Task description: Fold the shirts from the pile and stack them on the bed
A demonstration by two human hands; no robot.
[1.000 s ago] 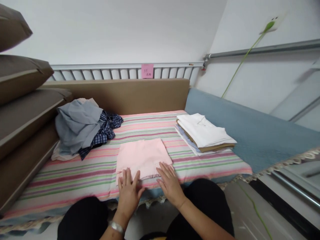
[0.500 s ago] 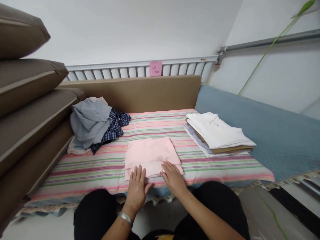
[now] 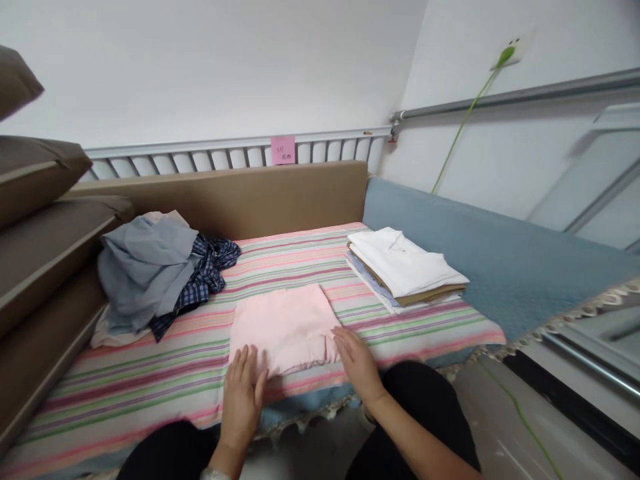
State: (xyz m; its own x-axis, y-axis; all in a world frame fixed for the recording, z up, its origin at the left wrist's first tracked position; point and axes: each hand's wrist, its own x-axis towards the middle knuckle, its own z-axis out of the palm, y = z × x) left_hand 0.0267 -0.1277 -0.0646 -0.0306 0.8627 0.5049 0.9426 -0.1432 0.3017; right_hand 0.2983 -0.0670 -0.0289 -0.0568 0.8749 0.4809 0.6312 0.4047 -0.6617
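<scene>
A folded pink garment [image 3: 285,325] lies flat on the striped sheet [image 3: 150,373] near the bed's front edge. My left hand [image 3: 243,390] rests flat, fingers stretched out, on the garment's near left corner. My right hand [image 3: 357,363] lies flat with fingers extended at the garment's near right edge. Neither hand grips anything.
A stack of folded clothes [image 3: 405,270], white on top, sits to the right on the sheet. A heap of unfolded grey and checked clothes [image 3: 155,273] lies at the back left. Brown cushions [image 3: 40,227] are piled on the left, a blue blanket [image 3: 500,260] on the right, and a brown board [image 3: 240,197] behind.
Both hands have slid apart toward the garment's near corners, staying flat on it. The view has swung back to the right.
</scene>
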